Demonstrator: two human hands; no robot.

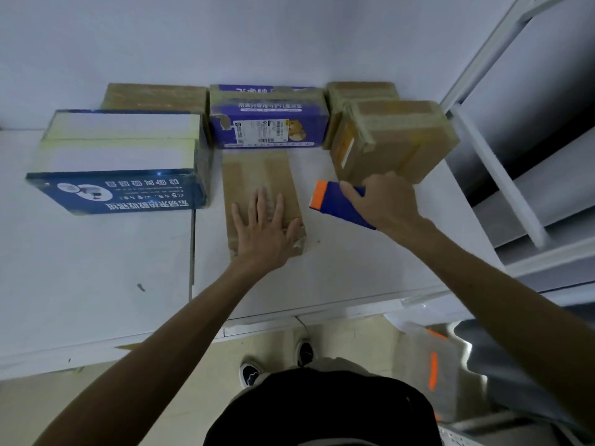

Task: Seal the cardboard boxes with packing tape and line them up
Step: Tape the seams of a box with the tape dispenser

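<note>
Left hand (262,231), fingers (261,204) spread flat, steadies the narrow brown cardboard box (257,170); right of them, right hand (384,201) grips what looks like a blue-and-orange tape dispenser (335,204).

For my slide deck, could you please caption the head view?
Left hand presses flat on a brown box; right hand grips a blue-and-orange tape dispenser.

I read centre box (257,175) plain brown. At 3 o'clock, tape dispenser (338,207) blue, orange tip. At 9, big box (119,156) blue-white, white print. At 12, purple box (269,123), white label. Under all, white table (96,268).
</note>
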